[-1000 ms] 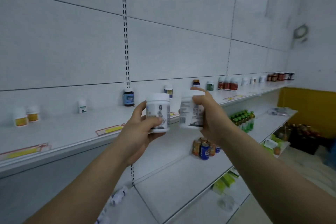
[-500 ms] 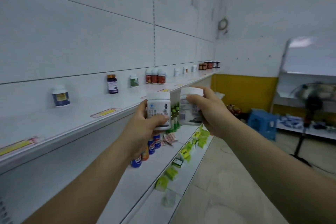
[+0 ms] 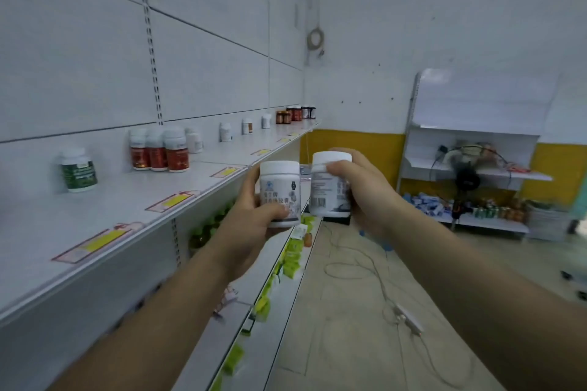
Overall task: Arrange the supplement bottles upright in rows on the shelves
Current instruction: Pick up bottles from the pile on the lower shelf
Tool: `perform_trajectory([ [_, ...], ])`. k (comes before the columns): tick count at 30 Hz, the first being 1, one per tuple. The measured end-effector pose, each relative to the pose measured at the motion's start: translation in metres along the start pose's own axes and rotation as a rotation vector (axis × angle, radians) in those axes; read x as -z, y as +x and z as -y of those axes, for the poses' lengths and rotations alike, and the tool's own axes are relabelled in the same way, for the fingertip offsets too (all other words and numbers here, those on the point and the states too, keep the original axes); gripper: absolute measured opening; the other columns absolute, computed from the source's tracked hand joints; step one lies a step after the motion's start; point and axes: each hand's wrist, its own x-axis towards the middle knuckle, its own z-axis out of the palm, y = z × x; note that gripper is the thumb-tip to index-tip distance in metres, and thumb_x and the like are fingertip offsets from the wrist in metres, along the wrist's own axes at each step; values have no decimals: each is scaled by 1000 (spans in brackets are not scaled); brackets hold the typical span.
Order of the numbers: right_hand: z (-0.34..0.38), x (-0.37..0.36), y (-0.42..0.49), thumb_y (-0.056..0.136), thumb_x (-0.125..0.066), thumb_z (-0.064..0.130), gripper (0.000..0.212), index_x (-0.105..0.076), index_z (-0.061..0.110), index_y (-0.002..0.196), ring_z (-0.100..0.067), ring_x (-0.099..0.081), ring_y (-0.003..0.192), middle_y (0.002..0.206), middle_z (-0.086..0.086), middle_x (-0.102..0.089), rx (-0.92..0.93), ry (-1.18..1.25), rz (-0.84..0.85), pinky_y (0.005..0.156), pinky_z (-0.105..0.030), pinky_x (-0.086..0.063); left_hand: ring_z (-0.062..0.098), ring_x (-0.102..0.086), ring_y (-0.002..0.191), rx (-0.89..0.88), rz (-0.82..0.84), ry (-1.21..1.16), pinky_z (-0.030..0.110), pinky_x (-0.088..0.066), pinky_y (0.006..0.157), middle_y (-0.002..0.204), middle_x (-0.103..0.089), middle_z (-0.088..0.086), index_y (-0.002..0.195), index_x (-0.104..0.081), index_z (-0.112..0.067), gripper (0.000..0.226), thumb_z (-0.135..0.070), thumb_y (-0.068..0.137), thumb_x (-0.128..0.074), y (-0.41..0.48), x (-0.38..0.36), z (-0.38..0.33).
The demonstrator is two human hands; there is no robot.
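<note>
1. Head view: my left hand is curled round a white-capped bottle. My thumb lies across the lower front of its label and my fingers wrap behind it. The bottle is upright, cap on top.
2. My right hand grips a second white bottle, also upright. One finger lies across its front just below the cap, and the rest of the hand closes round the far side.
3. I hold both bottles side by side in the air, very close together. They sit just off the front edge of the top shelf, at about its height.
4. On the top shelf, nearest me and close to the back wall, a green-labelled bottle stands upright, alone.
5. Further along the top shelf, a cluster of red-labelled bottles with white caps stands packed together.
6. Beyond them along the top shelf, small white bottles stand apart from one another. A group of dark jars sits at the far end.
7. Yellow price tags lie along the front edge of the top shelf.
8. Below the top shelf, the lower shelves carry green packets, blurred.
9. Past the far end of the top shelf, a fan stands in front of a white rack. A white cable trails over the floor.
</note>
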Motion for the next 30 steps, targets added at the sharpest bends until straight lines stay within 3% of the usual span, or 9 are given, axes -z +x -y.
perform_trajectory([
  [3, -14, 25, 48, 83, -61, 23, 25, -57, 28, 107, -27, -70, 83, 96, -11, -69, -28, 48, -40, 71, -44, -57, 24, -70, 82, 29, 8, 12, 33, -54, 68, 105, -63, 11, 136, -35, -44, 78, 8, 82, -54, 50, -2, 22],
  [10, -53, 99, 168, 78, -69, 37, 40, -55, 30, 114, -26, -71, 88, 98, -7, -71, 7, -21, 22, 77, -51, -57, 23, -70, 85, 5, -24, 48, 34, -55, 69, 107, -62, 9, 134, -34, -45, 76, 5, 82, -58, 177, -19, 82],
  [13, -62, 135, 226, 83, -69, 35, 41, -50, 27, 119, -24, -71, 89, 104, -8, -69, 17, -65, 61, 78, -48, -57, 21, -70, 83, -25, -39, 66, 36, -55, 70, 109, -60, 10, 132, -37, -44, 74, 8, 81, -54, 239, -33, 106],
  [21, -69, 200, 378, 90, -62, 33, 33, -45, 21, 116, -18, -70, 77, 102, -10, -65, -26, -82, 124, 60, -31, -55, 19, -69, 81, -53, -83, 102, 37, -56, 70, 105, -62, 8, 122, -44, -47, 70, 7, 78, -52, 388, -58, 147],
  [27, -108, 224, 498, 92, -52, 37, 24, -46, 25, 113, -23, -67, 77, 99, -11, -62, -64, -67, 122, 59, -35, -55, 25, -69, 86, -60, -120, 175, 37, -56, 73, 111, -61, 13, 136, -32, -46, 81, 9, 81, -54, 502, -42, 187],
  [30, -134, 233, 568, 90, -54, 31, 20, -47, 26, 109, -23, -65, 78, 97, -10, -61, -33, -106, 94, 58, -33, -54, 21, -70, 85, -67, -127, 175, 33, -56, 69, 115, -59, 9, 128, -30, -57, 86, 10, 81, -55, 567, -24, 215],
])
